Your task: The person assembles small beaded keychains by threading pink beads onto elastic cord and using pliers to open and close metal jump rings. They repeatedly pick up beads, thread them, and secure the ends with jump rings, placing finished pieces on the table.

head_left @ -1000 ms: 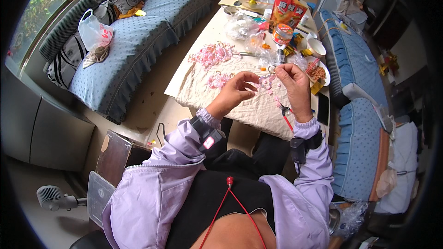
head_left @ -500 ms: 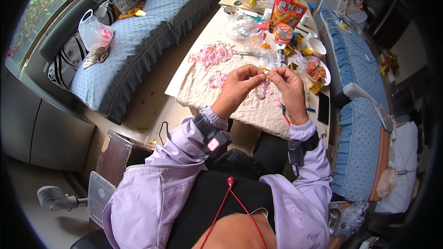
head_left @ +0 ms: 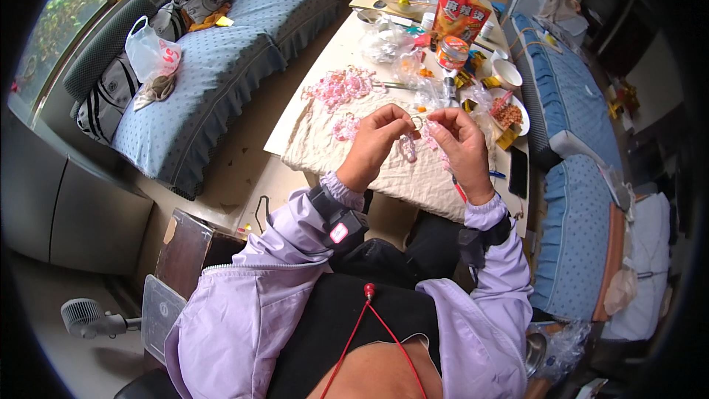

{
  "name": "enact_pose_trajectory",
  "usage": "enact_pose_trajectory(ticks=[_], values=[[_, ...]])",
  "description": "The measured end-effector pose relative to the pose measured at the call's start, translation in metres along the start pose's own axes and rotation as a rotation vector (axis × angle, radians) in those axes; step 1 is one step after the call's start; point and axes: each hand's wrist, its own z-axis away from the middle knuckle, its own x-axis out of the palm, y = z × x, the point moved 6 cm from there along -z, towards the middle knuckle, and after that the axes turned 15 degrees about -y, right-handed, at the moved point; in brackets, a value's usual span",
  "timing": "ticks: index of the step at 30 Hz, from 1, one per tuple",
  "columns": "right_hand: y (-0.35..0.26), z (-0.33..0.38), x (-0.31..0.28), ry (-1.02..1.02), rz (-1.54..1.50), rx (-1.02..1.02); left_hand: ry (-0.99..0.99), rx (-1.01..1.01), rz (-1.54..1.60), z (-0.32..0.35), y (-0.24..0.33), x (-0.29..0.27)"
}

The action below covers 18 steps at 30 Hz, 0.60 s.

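My left hand (head_left: 378,146) and my right hand (head_left: 465,149) are raised over a cream cloth (head_left: 310,149), both with fingers pinched. A small gold-coloured metal ring (head_left: 418,123) shows between the two sets of fingertips, with the left fingers closed at its side. Pink beads (head_left: 408,149) hang in a short strand under the left fingertips. More pink beads run along the right thumb, where the right fingers pinch the strand. On the cloth lie a larger heap of pink bead strands (head_left: 341,87) and a smaller pink bead bundle (head_left: 346,128). A red-handled tool (head_left: 459,189) lies partly behind the right wrist.
Beyond the cloth, the table carries an orange-lidded jar (head_left: 452,53), a red food pouch (head_left: 459,13), clear plastic bags (head_left: 388,43) and a plate of brown bits (head_left: 509,114). A black phone (head_left: 518,174) lies at the right edge. Blue-covered sofas (head_left: 214,52) flank the table.
My fingertips have drawn slightly apart, and the ring shows more fully between them. The pink strand now hangs below the left fingers, further left than before.
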Motion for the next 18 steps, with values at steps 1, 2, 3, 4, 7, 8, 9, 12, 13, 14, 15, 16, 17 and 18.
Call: enact_pose_trajectory(ticks=[1,2,3,4,7,8,9,12,13,14,15,16,17,18], values=[[0.000,-0.001,-0.001,-0.009,-0.035,0.006,-0.019,-0.008,0.016,0.000,-0.001,0.002],[0.001,-0.004,-0.002,-0.012,-0.061,0.018,-0.047,-0.032,0.016,0.000,-0.003,0.004],[0.002,-0.007,-0.002,-0.017,-0.088,0.031,-0.075,-0.056,0.016,0.001,-0.004,0.008],[0.004,-0.009,-0.002,-0.014,-0.115,0.057,-0.102,-0.080,0.016,0.003,-0.005,0.011],[0.001,-0.011,-0.002,0.022,-0.181,0.026,-0.095,-0.154,0.066,0.008,-0.011,0.015],[-0.001,-0.010,-0.002,0.055,-0.132,0.011,-0.082,-0.157,0.098,0.009,-0.013,0.016],[-0.003,-0.008,-0.001,0.089,-0.083,-0.004,-0.096,-0.083,0.118,0.007,-0.010,0.017],[-0.008,0.000,0.001,0.049,0.106,0.062,-0.073,-0.052,0.124,0.006,-0.013,0.014],[-0.010,0.001,0.002,0.008,0.169,0.091,-0.060,-0.043,0.119,0.005,-0.015,0.013],[-0.012,0.001,0.002,0.021,0.261,0.099,-0.047,-0.034,0.114,0.004,-0.016,0.012],[-0.016,0.001,0.002,0.028,0.345,0.095,-0.030,-0.033,0.109,0.004,-0.018,0.011],[-0.019,0.000,0.003,0.035,0.430,0.090,-0.041,-0.036,0.096,0.005,-0.019,0.011],[-0.025,0.000,0.003,0.052,0.502,0.059,-0.049,-0.046,0.083,0.005,-0.020,0.011],[-0.032,0.001,0.002,0.070,0.573,0.028,-0.059,-0.048,0.070,0.006,-0.020,0.011]])
